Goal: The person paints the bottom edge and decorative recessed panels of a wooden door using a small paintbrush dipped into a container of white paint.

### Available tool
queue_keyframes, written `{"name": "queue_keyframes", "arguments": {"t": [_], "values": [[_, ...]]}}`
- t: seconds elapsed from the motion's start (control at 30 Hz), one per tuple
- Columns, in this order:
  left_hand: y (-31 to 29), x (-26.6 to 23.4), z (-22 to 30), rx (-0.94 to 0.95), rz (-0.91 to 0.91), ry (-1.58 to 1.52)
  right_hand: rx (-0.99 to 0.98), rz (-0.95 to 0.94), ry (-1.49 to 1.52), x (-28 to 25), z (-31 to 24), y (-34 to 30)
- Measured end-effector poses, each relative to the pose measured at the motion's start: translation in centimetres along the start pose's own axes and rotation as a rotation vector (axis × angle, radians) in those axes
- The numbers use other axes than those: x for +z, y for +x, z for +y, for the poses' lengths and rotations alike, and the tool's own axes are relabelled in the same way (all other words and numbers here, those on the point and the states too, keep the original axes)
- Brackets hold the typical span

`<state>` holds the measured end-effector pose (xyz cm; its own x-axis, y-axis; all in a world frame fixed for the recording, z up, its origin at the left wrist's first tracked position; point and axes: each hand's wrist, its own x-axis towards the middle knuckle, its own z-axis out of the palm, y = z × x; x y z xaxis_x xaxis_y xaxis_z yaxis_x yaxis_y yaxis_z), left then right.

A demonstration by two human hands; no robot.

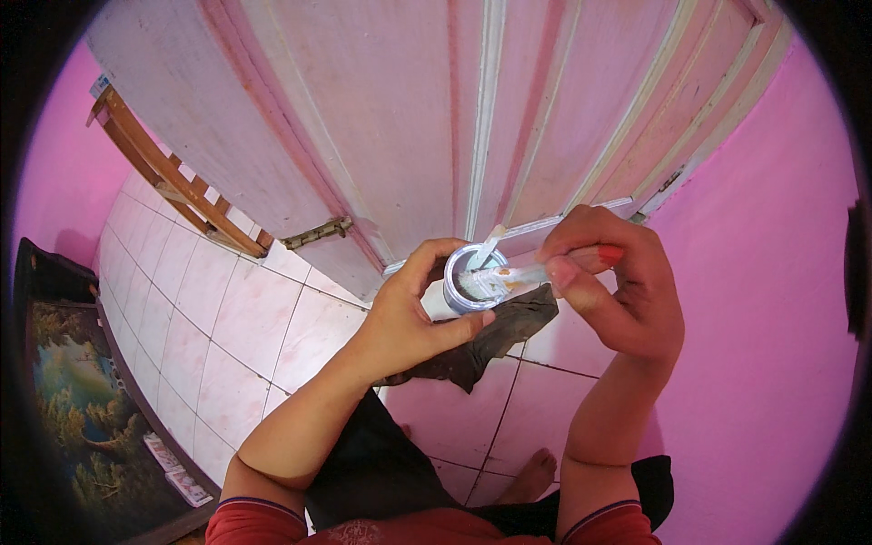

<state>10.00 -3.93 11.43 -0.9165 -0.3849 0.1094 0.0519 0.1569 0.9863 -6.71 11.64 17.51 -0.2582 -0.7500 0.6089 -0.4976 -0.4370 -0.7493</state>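
My left hand (427,313) is wrapped round a small paint can (448,289), its open top facing up. A thin stick (491,243) with whitish paint on it leans out over the can's far rim. Pinched in my right hand (627,282) is a paintbrush (522,277) with a red-tipped handle. Its bristle end, coated in white paint, lies at the can's mouth. Beyond both hands stands a pale pink and white panelled door (400,118). Below the can a dark crumpled cloth (486,350) lies on the floor.
White tiles (245,318) cover the floor. A wooden frame (173,182) leans at the left, and a dark-framed landscape picture (91,418) is at the lower left. A metal latch (318,233) sticks out from the door. The pink wall (754,318) rises close on the right.
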Motion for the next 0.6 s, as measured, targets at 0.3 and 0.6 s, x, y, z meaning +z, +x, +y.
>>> {"name": "queue_keyframes", "arguments": {"t": [0.3, 0.6], "values": [[0.4, 0.2, -0.1, 0.012, 0.049, -0.035, 0.283, 0.362, 0.168, -0.4, -0.3, -0.4], [0.7, -0.1, -0.6, -0.021, 0.058, -0.071, 0.378, 0.534, 0.261, 0.2, 1.6, -0.3]]}}
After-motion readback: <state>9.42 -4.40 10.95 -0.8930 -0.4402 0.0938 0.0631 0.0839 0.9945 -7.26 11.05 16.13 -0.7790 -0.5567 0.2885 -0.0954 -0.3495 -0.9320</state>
